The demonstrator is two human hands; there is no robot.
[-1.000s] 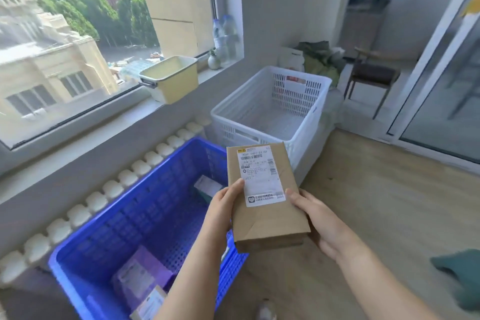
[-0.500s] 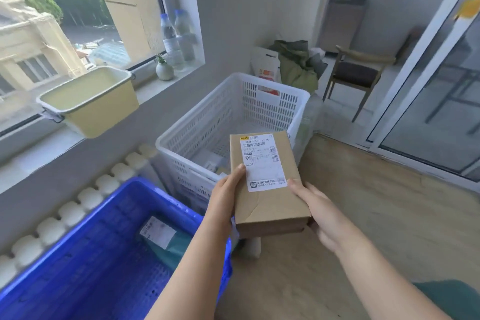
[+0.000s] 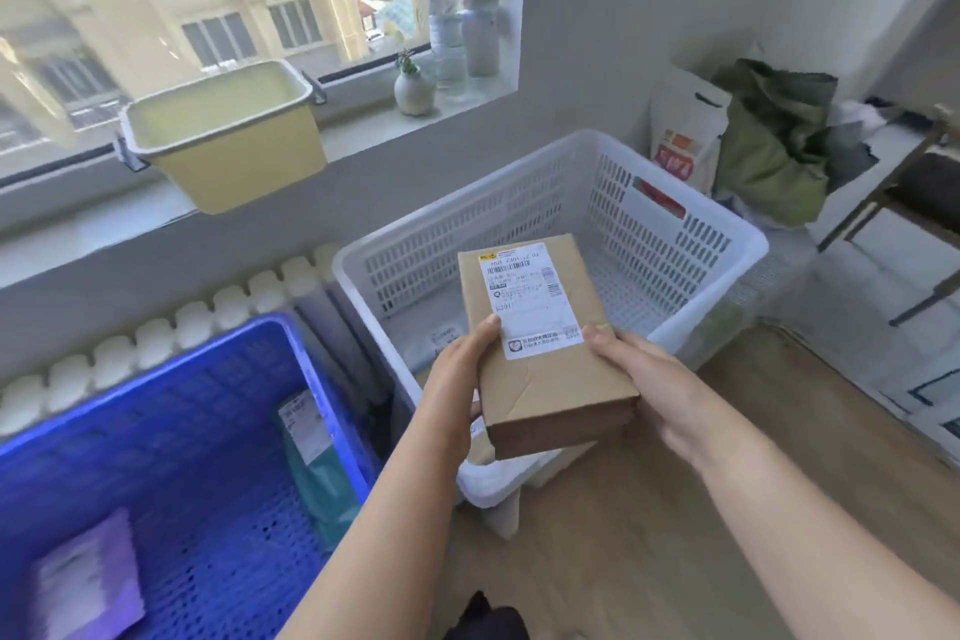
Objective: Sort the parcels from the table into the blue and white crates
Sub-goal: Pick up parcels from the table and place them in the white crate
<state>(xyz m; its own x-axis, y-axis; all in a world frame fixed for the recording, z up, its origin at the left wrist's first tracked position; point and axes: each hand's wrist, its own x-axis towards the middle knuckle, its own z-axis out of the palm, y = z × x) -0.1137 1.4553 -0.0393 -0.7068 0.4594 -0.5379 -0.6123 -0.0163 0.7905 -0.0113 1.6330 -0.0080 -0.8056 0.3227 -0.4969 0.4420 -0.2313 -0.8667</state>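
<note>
I hold a brown paper parcel point(image 3: 550, 369) with a white shipping label above the near side of the white crate point(image 3: 727, 276). My left hand point(image 3: 457, 369) grips its left edge, thumb on top. My right hand point(image 3: 639, 379) grips its right edge, thumb by the label. Inside the white crate, a pale parcel point(image 3: 441, 335) shows partly behind my left hand. The blue crate point(image 3: 291, 343) stands to the left on the floor. It holds a teal parcel point(image 3: 317, 463) with a white label and a purple parcel point(image 3: 88, 582).
A yellow tub point(image 3: 223, 140) sits on the window sill, with two water bottles point(image 3: 462, 16) and a small vase point(image 3: 413, 91). A white radiator point(image 3: 156, 343) runs behind the blue crate. Bags point(image 3: 763, 140) and a chair point(image 3: 914, 203) stand at the far right on the floor.
The view has swung right and closer to the white crate. The parcel, held in both hands, has moved from beside the blue crate to above the white crate's near side.
</note>
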